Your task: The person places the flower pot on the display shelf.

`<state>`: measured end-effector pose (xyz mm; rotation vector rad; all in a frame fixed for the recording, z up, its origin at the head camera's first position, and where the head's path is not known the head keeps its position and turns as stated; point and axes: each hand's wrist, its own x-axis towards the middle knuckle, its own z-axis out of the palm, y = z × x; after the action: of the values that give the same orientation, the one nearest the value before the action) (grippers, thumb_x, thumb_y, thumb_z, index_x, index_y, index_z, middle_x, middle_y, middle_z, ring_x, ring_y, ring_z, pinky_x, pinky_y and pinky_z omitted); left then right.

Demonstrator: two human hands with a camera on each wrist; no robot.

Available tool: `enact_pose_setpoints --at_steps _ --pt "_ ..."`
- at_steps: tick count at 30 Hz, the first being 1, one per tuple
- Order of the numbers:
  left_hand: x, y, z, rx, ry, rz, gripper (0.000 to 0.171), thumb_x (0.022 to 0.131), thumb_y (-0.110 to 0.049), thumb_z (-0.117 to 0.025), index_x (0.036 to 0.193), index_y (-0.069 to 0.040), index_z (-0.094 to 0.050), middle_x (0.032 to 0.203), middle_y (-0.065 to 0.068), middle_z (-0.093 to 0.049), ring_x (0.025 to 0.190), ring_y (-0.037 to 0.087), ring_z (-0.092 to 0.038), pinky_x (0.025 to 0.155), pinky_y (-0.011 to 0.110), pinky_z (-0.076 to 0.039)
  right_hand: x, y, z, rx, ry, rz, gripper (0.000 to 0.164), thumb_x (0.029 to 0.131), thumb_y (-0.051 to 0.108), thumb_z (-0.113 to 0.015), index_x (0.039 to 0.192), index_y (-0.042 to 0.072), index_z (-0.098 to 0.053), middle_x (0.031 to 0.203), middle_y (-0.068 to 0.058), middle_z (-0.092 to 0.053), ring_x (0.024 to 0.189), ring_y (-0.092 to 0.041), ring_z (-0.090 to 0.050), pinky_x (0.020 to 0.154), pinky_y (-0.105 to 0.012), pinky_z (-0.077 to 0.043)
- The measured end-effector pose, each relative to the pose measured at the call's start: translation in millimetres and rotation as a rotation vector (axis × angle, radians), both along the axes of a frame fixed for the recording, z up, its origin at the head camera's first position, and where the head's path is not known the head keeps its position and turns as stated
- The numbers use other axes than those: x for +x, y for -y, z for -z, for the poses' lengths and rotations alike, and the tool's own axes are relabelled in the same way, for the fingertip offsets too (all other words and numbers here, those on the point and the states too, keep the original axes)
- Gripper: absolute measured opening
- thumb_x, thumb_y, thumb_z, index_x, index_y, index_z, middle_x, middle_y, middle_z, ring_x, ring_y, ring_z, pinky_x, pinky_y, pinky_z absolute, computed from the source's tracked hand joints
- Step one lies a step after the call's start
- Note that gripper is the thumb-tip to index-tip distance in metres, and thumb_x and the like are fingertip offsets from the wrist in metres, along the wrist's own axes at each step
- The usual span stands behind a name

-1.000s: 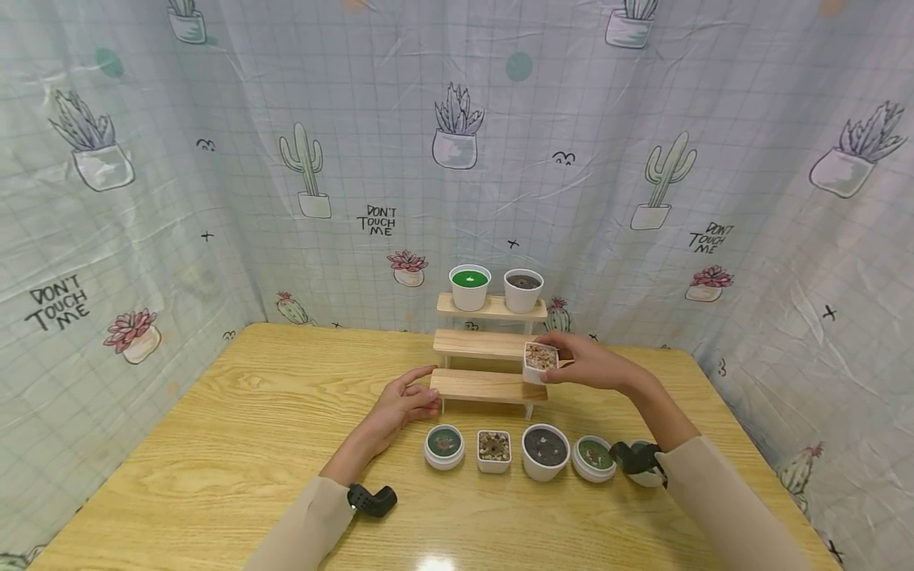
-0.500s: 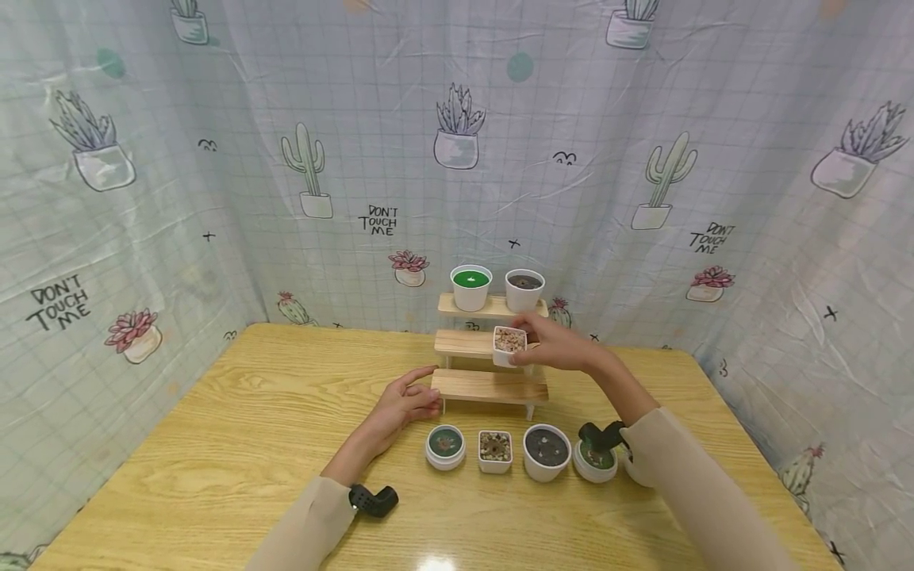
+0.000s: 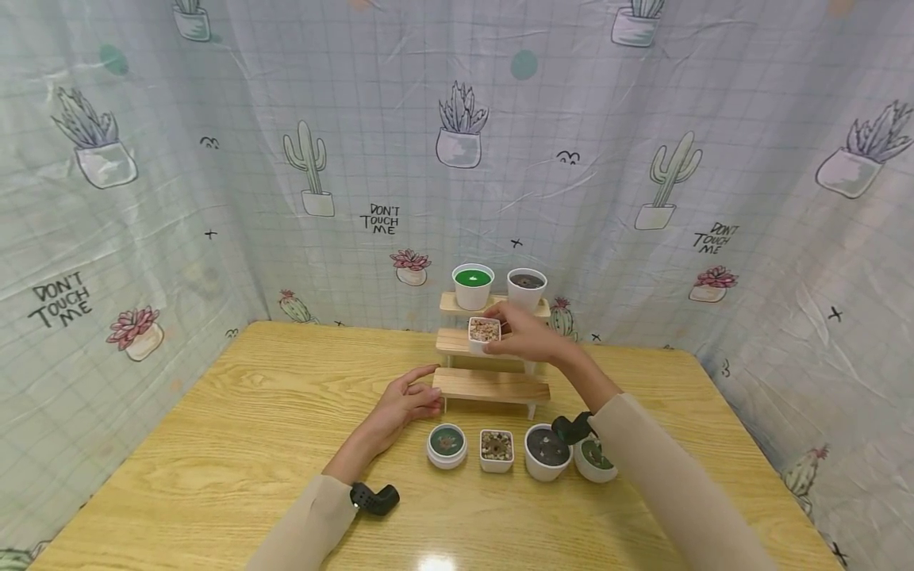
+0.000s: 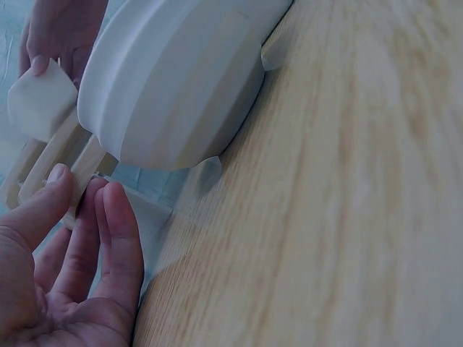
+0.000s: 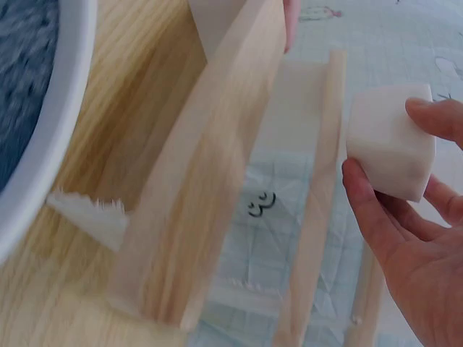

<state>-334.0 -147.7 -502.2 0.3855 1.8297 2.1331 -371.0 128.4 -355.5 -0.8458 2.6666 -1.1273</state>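
Observation:
In the head view my right hand [image 3: 531,335] grips a small square white pot [image 3: 485,331] filled with pale pebbles. It is held by its sides in front of the middle step of a three-step wooden plant stand [image 3: 493,385]. The right wrist view shows thumb and fingers on opposite sides of the pot [image 5: 391,137], whose base looks raised off the wood. My left hand [image 3: 401,406] holds the left end of the lowest step. Its thumb lies on the board and its fingers below, as seen in the left wrist view.
On the top step stand a green-filled round pot [image 3: 473,287] and a dark-filled one [image 3: 527,289]. Along the table before the stand are a low round pot [image 3: 447,446], a square pebble pot [image 3: 496,450], a larger dark-filled pot [image 3: 547,454] and a green-filled pot [image 3: 597,460].
My right hand has carried the square pot leftward and up, from the right end of the lowest step to the middle step. The left hand keeps its place on the stand.

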Motion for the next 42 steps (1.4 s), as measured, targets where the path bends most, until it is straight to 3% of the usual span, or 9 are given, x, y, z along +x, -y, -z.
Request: enact_pose_setpoints --at_steps 10,20,35,42 --pt "0.3 -0.9 -0.8 -0.004 0.008 -0.001 0.066 0.103 -0.016 -0.066 0.161 -0.011 -0.033 0.102 0.001 -0.074 0.098 0.016 -0.073 0.09 0.029 -0.063 -1.2 19.4 2.9 0.006 -0.012 0.025 0.06 0.093 0.019 -0.076 0.143 0.001 -0.048 0.134 -0.022 -0.062 0.122 -0.033 -0.063 0.108 -0.047 -0.054" --pt "1.8 0.0 -0.3 -0.001 0.012 -0.004 0.068 0.102 -0.015 -0.066 0.161 -0.011 -0.033 0.101 0.002 -0.074 0.095 0.016 -0.073 0.09 0.029 -0.063 -2.0 33.2 12.7 -0.099 0.025 0.102 0.062 0.093 0.013 -0.075 0.143 -0.003 -0.041 0.136 -0.025 -0.058 0.126 -0.039 -0.06 0.109 -0.048 -0.054" --pt "2.1 -2.0 -2.7 -0.007 0.02 -0.012 0.065 0.103 -0.015 -0.065 0.16 -0.011 -0.034 0.102 0.001 -0.074 0.098 0.017 -0.073 0.09 0.029 -0.063 -2.4 34.2 20.2 -0.194 0.057 0.163 0.06 0.094 0.012 -0.076 0.141 -0.002 -0.041 0.132 -0.024 -0.061 0.123 -0.036 -0.062 0.104 -0.046 -0.056" --pt "1.3 -1.2 -2.2 -0.003 0.02 -0.01 0.065 0.103 -0.015 -0.066 0.16 -0.012 -0.035 0.102 0.0 -0.074 0.097 0.016 -0.073 0.091 0.029 -0.063 -2.0 35.4 20.5 -0.218 0.05 0.17 0.065 0.09 0.002 -0.075 0.141 -0.007 -0.036 0.134 -0.029 -0.057 0.126 -0.04 -0.06 0.109 -0.049 -0.053"
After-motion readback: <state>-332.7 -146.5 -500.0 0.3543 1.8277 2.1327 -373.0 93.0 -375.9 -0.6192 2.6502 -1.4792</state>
